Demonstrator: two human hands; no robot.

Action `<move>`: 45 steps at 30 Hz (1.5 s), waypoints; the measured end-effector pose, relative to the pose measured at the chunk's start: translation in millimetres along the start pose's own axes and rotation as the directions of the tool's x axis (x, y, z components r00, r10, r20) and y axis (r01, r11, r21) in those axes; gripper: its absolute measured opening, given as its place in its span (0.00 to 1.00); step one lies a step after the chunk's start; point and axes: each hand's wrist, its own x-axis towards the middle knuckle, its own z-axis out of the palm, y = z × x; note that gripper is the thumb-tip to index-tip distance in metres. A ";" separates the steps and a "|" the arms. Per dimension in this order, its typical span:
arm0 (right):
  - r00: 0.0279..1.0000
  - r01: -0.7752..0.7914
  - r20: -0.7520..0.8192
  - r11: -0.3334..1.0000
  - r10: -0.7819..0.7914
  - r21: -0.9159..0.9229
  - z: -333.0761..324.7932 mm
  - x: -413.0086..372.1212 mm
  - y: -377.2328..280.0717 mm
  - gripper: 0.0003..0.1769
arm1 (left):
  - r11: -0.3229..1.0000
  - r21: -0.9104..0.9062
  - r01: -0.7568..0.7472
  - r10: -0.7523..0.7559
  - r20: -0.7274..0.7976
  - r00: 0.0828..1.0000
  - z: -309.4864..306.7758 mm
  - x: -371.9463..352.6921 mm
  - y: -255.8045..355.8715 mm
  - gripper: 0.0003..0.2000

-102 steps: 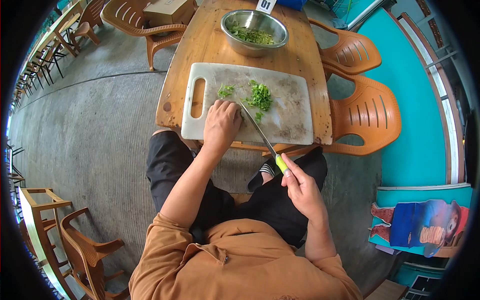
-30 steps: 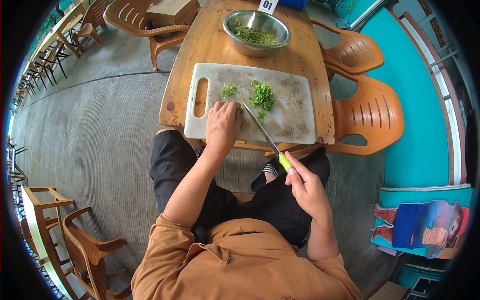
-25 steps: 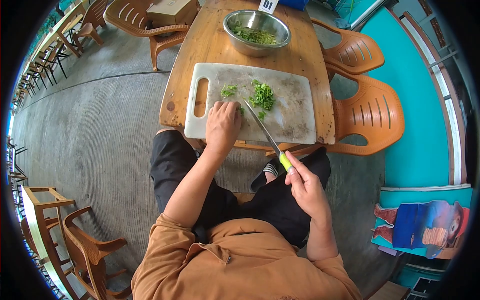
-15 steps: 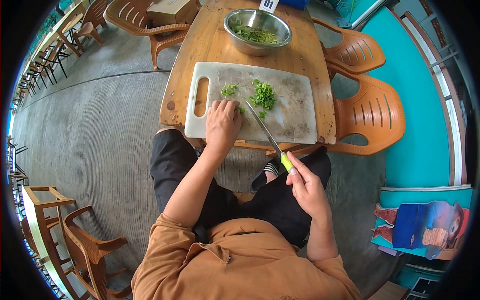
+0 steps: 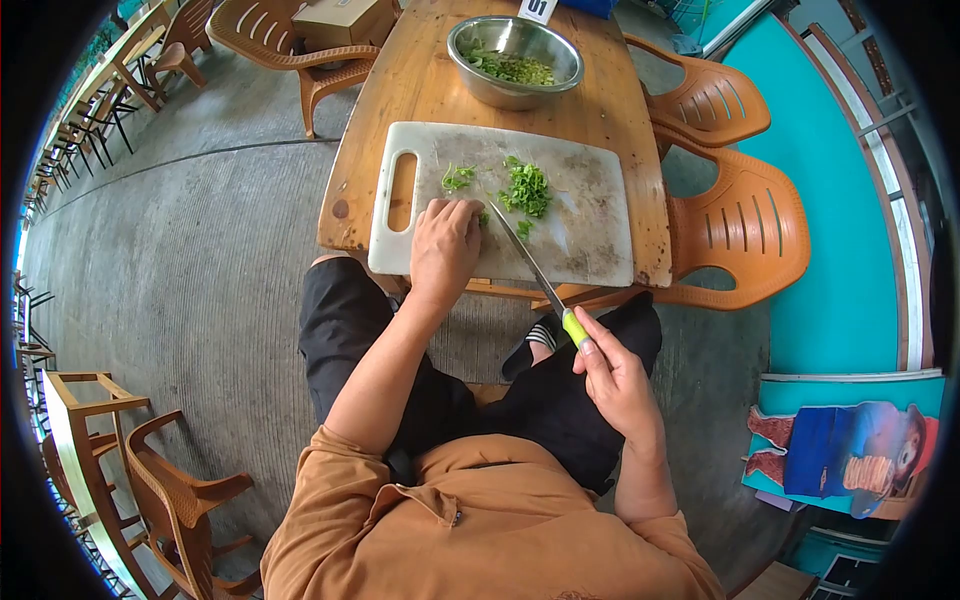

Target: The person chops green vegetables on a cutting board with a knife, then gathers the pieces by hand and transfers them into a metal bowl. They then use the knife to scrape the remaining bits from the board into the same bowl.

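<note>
Left hand [image 5: 443, 245] is curled knuckles-down at the chopping board's [image 5: 590, 230] near edge, fingertips tucked clear of the blade; can't tell what's under them. Right hand [image 5: 612, 380] is wrapped round the knife [image 5: 530, 262] handle, with chopped greens [image 5: 525, 188] piled mid-board.

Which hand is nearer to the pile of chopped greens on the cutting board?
Left. The left hand rests on the cutting board, fingertips close beside the pile of chopped greens. The right hand is well back off the board, gripping the knife by its handle.
</note>
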 end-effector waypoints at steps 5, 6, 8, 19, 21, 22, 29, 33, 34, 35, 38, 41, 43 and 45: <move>0.999 0.041 0.006 0.999 -0.041 0.016 2.4 -0.7 -1.6 0.26 | 1.000 -0.005 0.003 -0.003 -0.004 1.000 1.2 0.1 -0.4 0.10; 0.999 0.040 0.006 0.999 -0.040 0.015 3.1 -0.3 -2.1 0.26 | 1.000 -0.003 0.003 -0.003 -0.007 1.000 2.0 -0.2 -1.0 0.10; 1.000 0.017 0.008 1.000 -0.017 -0.009 4.2 1.5 -2.8 0.26 | 1.000 -0.004 0.005 -0.005 -0.003 1.000 3.0 -0.5 -1.8 0.10; 0.997 0.078 -0.003 0.992 -0.079 -0.095 6.1 2.9 -5.6 0.26 | 0.993 0.105 0.056 -0.055 -0.014 0.998 -1.3 -0.1 7.3 0.12; 0.997 0.077 -0.008 0.993 -0.078 -0.088 6.0 2.1 -5.5 0.26 | 0.990 0.124 0.067 -0.067 0.003 0.998 0.3 0.0 5.8 0.11; 0.998 0.064 -0.003 0.995 -0.064 -0.076 5.7 2.1 -5.5 0.26 | 0.990 0.124 0.065 -0.067 0.005 0.998 1.0 -0.1 5.1 0.11; 0.999 0.035 -0.002 0.999 -0.035 0.040 2.9 1.3 5.5 0.26 | 0.991 0.107 0.084 -0.084 0.000 0.996 2.8 2.1 2.7 0.07; 1.000 0.021 0.003 1.000 -0.021 0.005 1.9 1.9 2.0 0.26 | 0.991 0.111 0.069 -0.069 -0.005 0.998 4.3 2.1 1.5 0.06; 1.000 0.025 -0.001 1.000 -0.025 0.005 3.1 2.0 0.2 0.26 | 0.991 0.111 0.071 -0.071 -0.007 0.997 3.9 2.0 1.1 0.06; 1.000 0.030 -0.004 1.000 -0.030 0.005 4.0 2.3 -1.0 0.26 | 0.993 0.105 0.063 -0.063 -0.004 0.998 3.4 1.7 1.0 0.06; 0.999 0.043 0.001 0.999 -0.043 0.014 5.4 1.9 -1.5 0.26 | 0.993 0.100 0.056 -0.057 0.001 0.998 3.4 1.9 0.1 0.06; 0.999 0.035 0.009 0.999 -0.035 0.013 7.3 1.0 -3.8 0.26 | 0.993 0.103 0.058 -0.059 0.004 0.998 3.7 2.0 -0.1 0.06; 0.999 0.030 0.011 1.000 -0.030 -0.001 7.7 1.1 -3.8 0.26 | 0.993 0.105 0.062 -0.062 0.005 0.998 3.2 2.2 0.4 0.05; 1.000 0.027 0.012 1.000 -0.026 -0.015 7.8 1.6 -4.7 0.26 | 0.991 0.116 0.068 -0.071 0.021 0.997 3.1 2.9 0.7 0.05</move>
